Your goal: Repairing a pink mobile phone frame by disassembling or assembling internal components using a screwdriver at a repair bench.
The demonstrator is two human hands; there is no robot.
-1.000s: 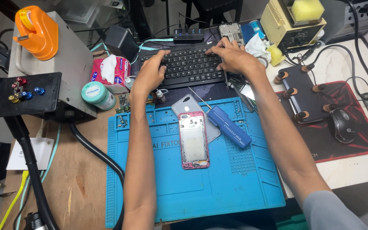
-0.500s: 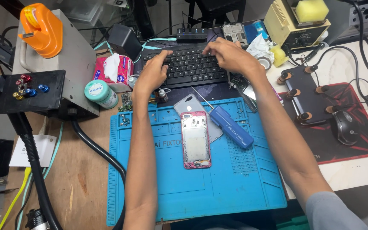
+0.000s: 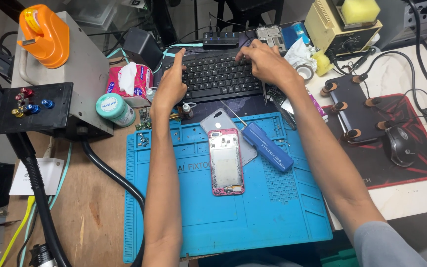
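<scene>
Both of my hands rest on a black keyboard (image 3: 218, 74) at the back of the bench. My left hand (image 3: 170, 84) lies on its left end, fingers spread over the keys. Over the right half, my right hand (image 3: 268, 63) has its fingers curled down onto the keys. Neither hand holds anything. Between my forearms, an opened phone with a pink frame (image 3: 226, 162) lies on a blue work mat (image 3: 253, 217). A grey back cover (image 3: 218, 121) sits just behind the phone. Right of the phone lies a blue-handled screwdriver (image 3: 267, 146).
A grey machine (image 3: 75, 74) with an orange tape dispenser (image 3: 45, 34) stands at the left. A pink tissue pack (image 3: 129, 81) and a teal-lidded jar (image 3: 115, 109) sit beside it. At right are a mouse (image 3: 400, 145) on a red-black pad and a yellow soldering station (image 3: 339, 27).
Both hands stay on the keyboard with only small finger shifts. The camera view has shifted slightly.
</scene>
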